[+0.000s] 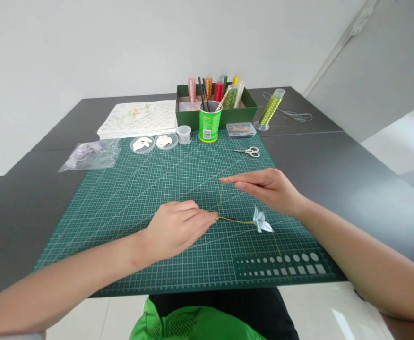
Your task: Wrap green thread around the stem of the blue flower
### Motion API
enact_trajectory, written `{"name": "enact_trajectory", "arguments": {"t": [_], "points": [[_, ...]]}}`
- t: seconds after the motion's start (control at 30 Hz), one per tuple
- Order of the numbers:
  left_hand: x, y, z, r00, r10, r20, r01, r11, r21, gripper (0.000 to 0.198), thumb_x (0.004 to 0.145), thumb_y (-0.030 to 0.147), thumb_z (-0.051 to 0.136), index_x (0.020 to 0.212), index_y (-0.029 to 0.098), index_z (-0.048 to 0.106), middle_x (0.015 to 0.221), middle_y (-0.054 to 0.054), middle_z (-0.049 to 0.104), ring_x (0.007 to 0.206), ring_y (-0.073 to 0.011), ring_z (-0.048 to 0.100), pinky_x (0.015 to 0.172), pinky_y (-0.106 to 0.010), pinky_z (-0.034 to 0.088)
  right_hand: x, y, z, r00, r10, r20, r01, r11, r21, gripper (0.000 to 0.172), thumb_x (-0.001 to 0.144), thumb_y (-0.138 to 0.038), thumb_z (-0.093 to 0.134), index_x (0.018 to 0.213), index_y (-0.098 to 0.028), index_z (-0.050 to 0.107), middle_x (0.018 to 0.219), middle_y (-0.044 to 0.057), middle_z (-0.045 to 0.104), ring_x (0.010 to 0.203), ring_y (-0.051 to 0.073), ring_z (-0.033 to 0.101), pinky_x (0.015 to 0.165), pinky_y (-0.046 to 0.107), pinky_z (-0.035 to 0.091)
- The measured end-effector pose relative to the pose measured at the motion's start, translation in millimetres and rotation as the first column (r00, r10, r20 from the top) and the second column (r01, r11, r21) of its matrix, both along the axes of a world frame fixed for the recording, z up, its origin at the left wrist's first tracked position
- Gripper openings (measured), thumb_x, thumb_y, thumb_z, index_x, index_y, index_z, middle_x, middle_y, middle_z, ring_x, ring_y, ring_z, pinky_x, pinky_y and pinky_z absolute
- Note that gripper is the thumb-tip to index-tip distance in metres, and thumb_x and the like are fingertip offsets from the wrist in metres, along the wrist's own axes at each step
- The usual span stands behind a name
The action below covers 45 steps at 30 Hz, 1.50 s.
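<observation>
A: Illumination?
B: Bright and diffuse, source outside the view; the wall [122,47] is pale, turning greyer at right.
A: Shadows?
B: Soft, weak, on the cutting mat [178,179] by the left forearm [86,270].
A: Glare?
B: Streak on the floor [342,323], lower right; dull sheen on the counter [380,189].
A: Focus?
B: Scissors [253,151] legible; rear spools [240,92] soft; thread [221,196] barely resolved.
A: Distortion?
B: Wide-angle, forearms stretched toward the lower corners
</observation>
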<state>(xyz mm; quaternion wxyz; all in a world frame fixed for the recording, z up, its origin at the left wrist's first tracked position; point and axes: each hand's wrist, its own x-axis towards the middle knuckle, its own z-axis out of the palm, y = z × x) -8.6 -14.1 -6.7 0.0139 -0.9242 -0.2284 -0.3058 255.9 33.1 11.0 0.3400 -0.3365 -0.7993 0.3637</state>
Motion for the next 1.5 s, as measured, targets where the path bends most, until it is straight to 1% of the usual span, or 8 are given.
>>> {"name": "enact_trajectory", "arguments": {"t": [0.37, 0.57, 0.9, 1.1, 1.2, 1.27, 1.37, 1.5], "points": [[-2.7, -5.4, 10.6, 0.992, -0.018, 0.129, 0.007, 0.996, 0.087, 0.016, 0.096, 0.013, 0.067, 0.112, 0.017, 0.069, 0.094, 0.000, 0.082, 0.075, -0.0126, 0.075, 0.065, -0.023, 0.061, -3.5, 4.7, -12.9, 0.997, 0.071, 0.023, -0.067, 0.990, -0.124, 0.028, 0.100, -0.034, 0.062, 0.123, -0.026, 0.078, 0.121, 0.004, 0.077, 0.112, 0.021, 0.075, 0.100, 0.035, 0.061], [-3.3, -1.9, 11.1, 0.970, 0.082, 0.229, -0.104, 0.991, 0.087, 0.026, 0.096, 0.011, 0.069, 0.121, 0.017, 0.068, 0.092, -0.002, 0.081, 0.072, -0.0124, 0.074, 0.067, -0.024, 0.061, -7.1, 3.9, -22.9, 0.984, 0.148, 0.102, -0.126, 0.972, -0.199, 0.035, 0.102, -0.037, 0.060, 0.127, -0.020, 0.075, 0.109, 0.007, 0.081, 0.094, 0.021, 0.078, 0.081, 0.031, 0.063], [-2.4, 13.2, 7.9, 0.883, 0.336, 0.327, -0.228, 0.918, -0.325, 0.013, 0.096, 0.021, 0.069, 0.104, 0.020, 0.080, 0.090, -0.002, 0.083, 0.075, -0.0158, 0.077, 0.070, -0.026, 0.063, -9.3, -1.2, -23.0, 0.973, 0.224, 0.061, -0.191, 0.920, -0.342, 0.038, 0.101, -0.047, 0.059, 0.119, -0.020, 0.078, 0.058, -0.004, 0.056, 0.049, 0.010, 0.040, 0.048, 0.023, 0.034], [-0.4, 18.1, 4.6, 0.798, 0.455, 0.396, -0.003, 0.659, -0.752, 0.014, 0.092, 0.022, 0.069, 0.101, 0.017, 0.078, 0.078, -0.001, 0.080, 0.055, -0.0116, 0.070, 0.045, -0.018, 0.055, -6.1, 17.0, -36.2, 0.933, -0.249, -0.260, 0.079, 0.846, -0.527, 0.034, 0.099, -0.055, 0.053, 0.103, -0.022, 0.057, 0.056, -0.010, 0.031, 0.045, 0.009, 0.024, 0.044, 0.022, 0.022], [0.3, 18.4, 3.9, 0.786, 0.487, 0.381, 0.028, 0.587, -0.809, 0.016, 0.090, 0.025, 0.070, 0.102, 0.018, 0.079, 0.080, -0.002, 0.080, 0.058, -0.0115, 0.071, 0.046, -0.017, 0.055, -1.3, 24.2, -39.9, 0.844, -0.534, -0.047, 0.520, 0.836, -0.174, 0.031, 0.095, -0.053, 0.056, 0.101, -0.023, 0.053, 0.083, 0.003, 0.060, 0.073, 0.018, 0.057, 0.064, 0.031, 0.049], [1.0, 17.8, 3.8, 0.784, 0.490, 0.381, 0.038, 0.575, -0.817, 0.017, 0.090, 0.026, 0.070, 0.102, 0.018, 0.079, 0.080, -0.001, 0.080, 0.059, -0.0111, 0.071, 0.047, -0.017, 0.056, -1.8, 22.1, -39.3, 0.787, -0.615, 0.050, 0.600, 0.782, 0.166, 0.039, 0.093, -0.047, 0.060, 0.121, -0.021, 0.055, 0.125, 0.015, 0.063, 0.120, 0.031, 0.058, 0.100, 0.051, 0.050], [2.6, 16.7, 4.1, 0.786, 0.479, 0.392, 0.053, 0.579, -0.813, 0.016, 0.090, 0.025, 0.070, 0.102, 0.018, 0.079, 0.079, -0.001, 0.079, 0.058, -0.0106, 0.070, 0.048, -0.017, 0.056, -11.7, 6.4, -37.3, 0.892, -0.431, 0.133, 0.389, 0.885, 0.256, 0.057, 0.099, -0.042, 0.055, 0.150, -0.022, 0.041, 0.158, 0.018, 0.043, 0.152, 0.034, 0.035, 0.123, 0.061, 0.032], [3.7, 15.0, 4.6, 0.796, 0.457, 0.397, 0.037, 0.617, -0.786, 0.016, 0.091, 0.022, 0.069, 0.102, 0.017, 0.078, 0.078, 0.000, 0.080, 0.056, -0.0096, 0.069, 0.051, -0.017, 0.057, -33.1, -22.7, -40.0, 0.999, 0.040, 0.027, -0.040, 0.999, -0.003, 0.054, 0.106, -0.035, 0.048, 0.158, -0.027, 0.035, 0.148, 0.014, 0.057, 0.138, 0.025, 0.057, 0.115, 0.048, 0.050]]}}
